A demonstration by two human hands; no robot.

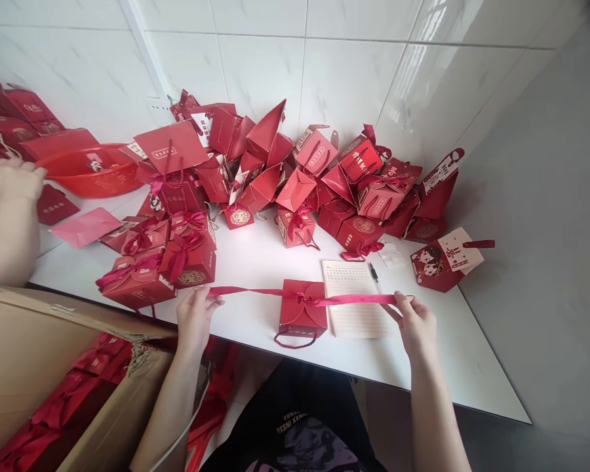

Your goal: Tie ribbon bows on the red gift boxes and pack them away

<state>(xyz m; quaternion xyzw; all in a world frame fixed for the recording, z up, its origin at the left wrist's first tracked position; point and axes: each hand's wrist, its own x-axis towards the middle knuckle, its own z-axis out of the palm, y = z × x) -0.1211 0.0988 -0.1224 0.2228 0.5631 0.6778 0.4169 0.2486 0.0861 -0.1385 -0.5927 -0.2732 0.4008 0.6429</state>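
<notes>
A small dark red gift box (pixel 302 318) with a cord handle stands near the table's front edge. Across its top runs a crimson satin ribbon (pixel 356 300), crossed or knotted at the middle and stretched out to both sides. My left hand (pixel 195 318) pinches one end, left of the box. The other end is pinched in my right hand (pixel 415 322), over the right edge of a lined notepad (pixel 356 326). Handwriting covers the notepad's upper lines, and a black pen (pixel 373 272) lies on it.
Many red gift boxes (pixel 260 187) are heaped along the tiled wall. Finished-looking ribboned boxes (pixel 137 278) stand at left, near a red plastic basin (pixel 98 180). A cardboard carton (pixel 113 413) holds more boxes. Another person's hand (pixel 17 180) is at far left.
</notes>
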